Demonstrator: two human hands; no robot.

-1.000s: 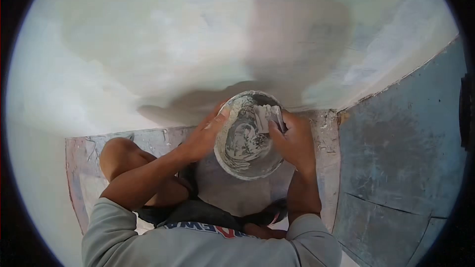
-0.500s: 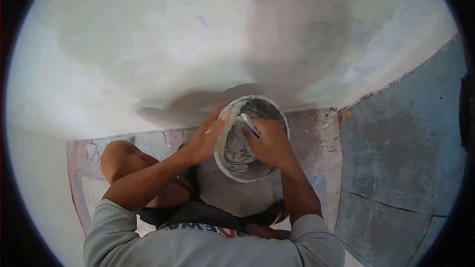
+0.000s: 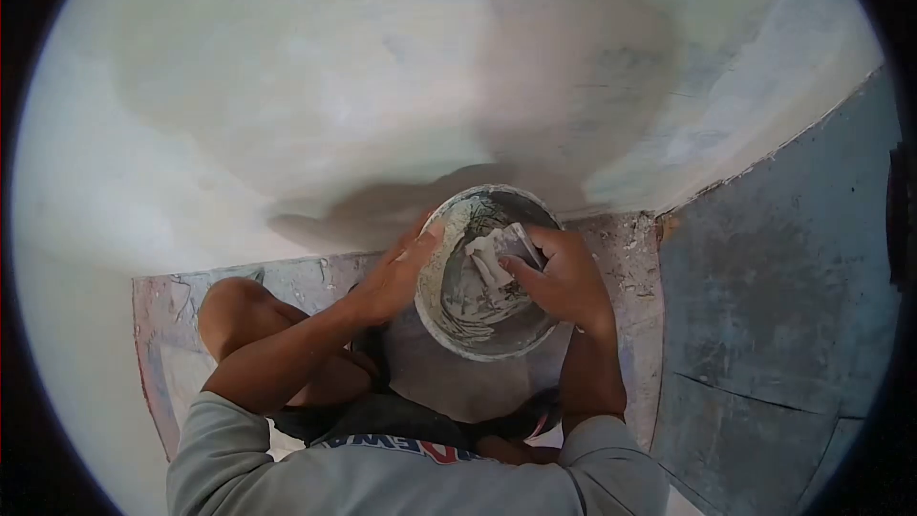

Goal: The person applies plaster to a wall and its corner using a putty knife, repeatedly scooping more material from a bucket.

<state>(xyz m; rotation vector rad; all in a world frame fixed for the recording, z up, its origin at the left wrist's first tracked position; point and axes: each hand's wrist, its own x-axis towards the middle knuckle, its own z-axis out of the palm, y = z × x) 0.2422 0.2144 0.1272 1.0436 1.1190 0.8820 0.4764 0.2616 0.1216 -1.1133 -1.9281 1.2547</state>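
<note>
A round bucket (image 3: 497, 355) smeared with pale putty stands tilted between my legs, close to the wall. My left hand (image 3: 395, 277) grips its left rim, thumb at the inner edge and the other fingers mostly hidden behind the side. Over the bucket's mouth, my right hand (image 3: 570, 279) is closed around a putty knife (image 3: 522, 245). A lump of whitish putty (image 3: 482, 253) clings to the blade. The knife's handle is hidden in my palm. Streaks of wet putty coat the inside of the bucket.
A pale, patchily coated wall (image 3: 315, 86) rises directly in front, carrying my shadow. To the right is a blue-grey panel surface (image 3: 755, 306) with cracks. The floor (image 3: 621, 258) is splattered with plaster. My bent knee (image 3: 232, 311) sits left of the bucket.
My right hand has moved slightly right and turned, bringing the putty knife's blade with its lump of putty into view. My left hand stays on the bucket rim.
</note>
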